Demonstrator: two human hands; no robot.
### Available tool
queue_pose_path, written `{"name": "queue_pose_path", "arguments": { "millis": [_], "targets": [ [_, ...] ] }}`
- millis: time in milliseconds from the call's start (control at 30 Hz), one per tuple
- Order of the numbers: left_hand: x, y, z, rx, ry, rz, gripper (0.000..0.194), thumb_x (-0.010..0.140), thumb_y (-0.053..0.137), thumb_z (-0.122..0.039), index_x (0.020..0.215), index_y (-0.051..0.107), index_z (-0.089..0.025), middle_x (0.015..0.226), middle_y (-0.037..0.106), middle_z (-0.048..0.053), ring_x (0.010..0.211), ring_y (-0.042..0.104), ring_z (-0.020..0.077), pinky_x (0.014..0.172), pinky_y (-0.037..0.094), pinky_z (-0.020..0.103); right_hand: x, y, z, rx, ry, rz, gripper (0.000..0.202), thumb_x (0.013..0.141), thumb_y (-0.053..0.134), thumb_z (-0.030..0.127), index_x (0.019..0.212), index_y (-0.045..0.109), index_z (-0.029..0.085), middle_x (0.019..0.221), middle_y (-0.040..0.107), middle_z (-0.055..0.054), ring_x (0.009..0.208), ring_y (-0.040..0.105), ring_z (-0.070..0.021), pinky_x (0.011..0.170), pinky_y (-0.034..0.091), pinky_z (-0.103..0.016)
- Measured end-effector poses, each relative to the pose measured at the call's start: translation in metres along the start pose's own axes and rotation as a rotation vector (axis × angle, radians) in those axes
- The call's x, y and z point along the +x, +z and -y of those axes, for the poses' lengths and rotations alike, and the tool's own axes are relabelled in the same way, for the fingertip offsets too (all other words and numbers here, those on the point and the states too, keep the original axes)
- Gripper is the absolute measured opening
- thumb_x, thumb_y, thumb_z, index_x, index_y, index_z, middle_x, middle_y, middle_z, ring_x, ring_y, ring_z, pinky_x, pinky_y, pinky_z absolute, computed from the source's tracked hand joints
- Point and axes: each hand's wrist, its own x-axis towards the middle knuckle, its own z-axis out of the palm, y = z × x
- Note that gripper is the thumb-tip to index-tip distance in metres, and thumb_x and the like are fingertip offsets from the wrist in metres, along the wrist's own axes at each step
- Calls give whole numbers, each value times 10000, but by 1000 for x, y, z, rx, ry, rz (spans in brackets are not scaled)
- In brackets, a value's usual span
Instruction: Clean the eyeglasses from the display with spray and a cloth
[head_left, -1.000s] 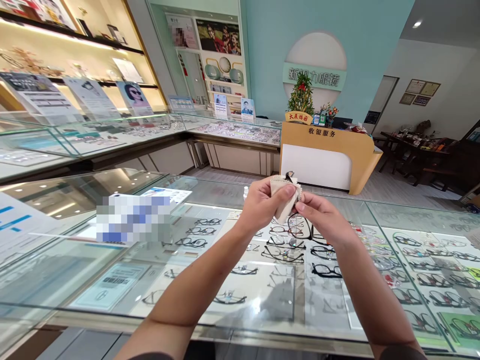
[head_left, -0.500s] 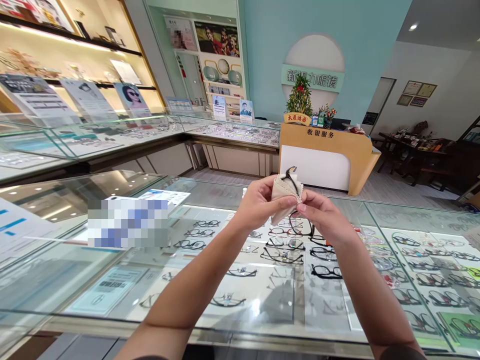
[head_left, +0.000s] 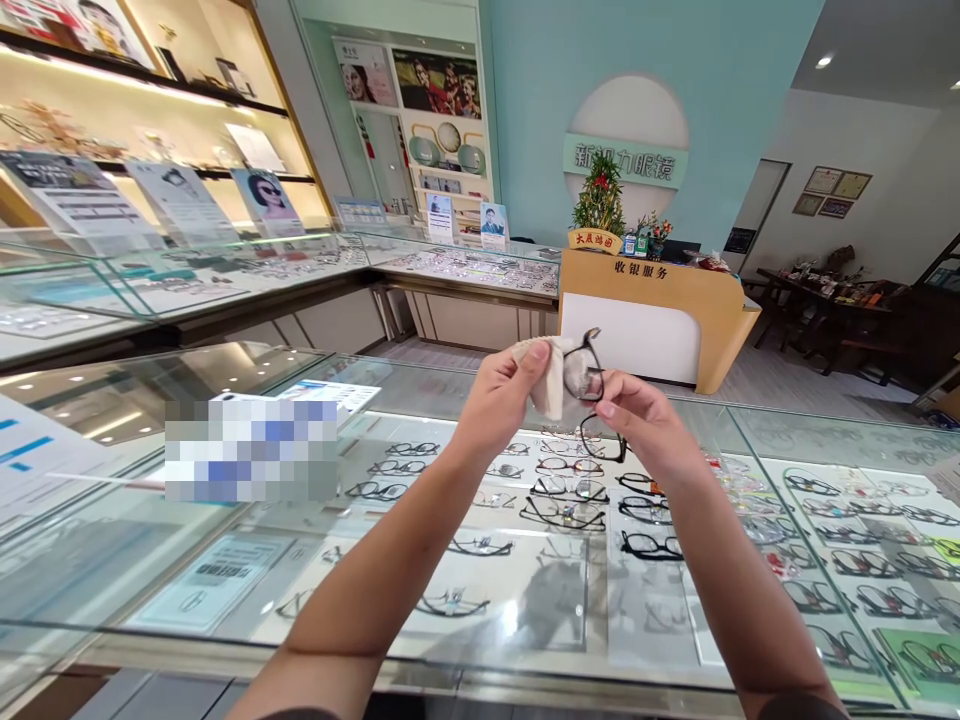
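Above the glass display case, my left hand pinches a cream cloth between thumb and fingers. The cloth hangs just left of the upper lens of a pair of dark-framed glasses. My right hand grips these glasses near the middle of the frame, fingers closed. The glasses are turned on end, one lens above the other, with a dark part sticking out at the top. Both lenses show.
Under the glass top lie rows of eyeglasses. Papers and a blurred-out item rest on the left of the case. Beyond stand a wooden counter with a plant, and more display cases.
My left hand has moved left with the cloth, off the glasses. The upper lens, wrapped in cloth before, is now uncovered. My right hand still holds the frame in nearly the same place.
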Motion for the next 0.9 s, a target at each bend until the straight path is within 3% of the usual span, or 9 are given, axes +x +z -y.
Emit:
{"name": "queue_pose_path", "arguments": {
  "millis": [167, 267, 333, 433, 500, 567, 667, 767, 900],
  "targets": [
    [6, -13, -11, -33, 28, -24, 438, 887, 811, -637, 1000, 754, -218, 711, 690, 13, 626, 655, 154, 590, 575, 283, -2, -8, 16, -29, -3, -141, 553, 696, 961, 662, 718, 601, 244, 983, 682, -17, 950, 646, -190, 861, 497, -325],
    [1, -13, -17, 40, 80, -2, 230, 957, 729, -449, 888, 716, -229, 589, 492, -55, 484, 453, 102, 454, 435, 230, -5, -11, 23, -51, 16, -141, 539, 739, 933, 674, 742, 595, 254, 863, 728, -11, 928, 696, -204, 866, 508, -337],
    [-4, -11, -21, 206, 221, -15, 212, 970, 689, -350, 803, 684, -219, 570, 419, -68, 458, 332, 84, 417, 315, 221, -7, -12, 26, -67, 14, -108, 505, 774, 917, 658, 767, 609, 258, 796, 742, -3, 894, 712, -202, 855, 507, -335],
    [-10, -8, -24, 539, 564, -4, 162, 939, 780, -366, 914, 738, -212, 729, 610, -19, 583, 501, 106, 532, 441, 249, -10, -13, 29, -93, 10, -39, 457, 822, 895, 625, 781, 629, 255, 780, 769, -7, 841, 724, -197, 836, 515, -338],
    [-13, -6, -25, 708, 755, 22, 406, 893, 861, -506, 1170, 768, -224, 990, 731, 49, 828, 674, 172, 719, 582, 303, -12, -13, 30, -99, 23, 6, 436, 836, 887, 611, 786, 645, 251, 776, 777, -11, 794, 723, -193, 813, 530, -341],
    [-14, -4, -26, 797, 860, 42, 680, 859, 867, -631, 1394, 705, -244, 1204, 750, 102, 1063, 729, 238, 898, 634, 365, -14, -13, 31, -101, 48, 40, 421, 840, 886, 599, 790, 659, 248, 756, 775, -9, 747, 713, -187, 789, 543, -342],
    [-16, -2, -26, 827, 908, 75, 710, 871, 864, -603, 1457, 669, -253, 1307, 761, 121, 1183, 745, 258, 1029, 629, 384, -15, -13, 32, -109, 75, 78, 408, 857, 875, 590, 792, 668, 244, 722, 773, -9, 704, 697, -180, 770, 550, -343],
    [-16, -2, -25, 818, 915, 79, 620, 882, 884, -519, 1407, 697, -247, 1239, 797, 106, 1112, 776, 241, 990, 644, 359, -15, -13, 33, -124, 72, 101, 405, 873, 857, 593, 796, 669, 243, 703, 763, -6, 688, 688, -178, 756, 546, -344],
    [-17, -1, -23, 825, 871, 51, 561, 887, 871, -549, 1338, 736, -244, 1207, 808, 106, 1081, 783, 250, 973, 654, 380, -17, -13, 35, -283, -1, 48, 398, 929, 785, 602, 807, 663, 243, 755, 755, -12, 738, 680, -186, 778, 542, -358]
  ]
}}
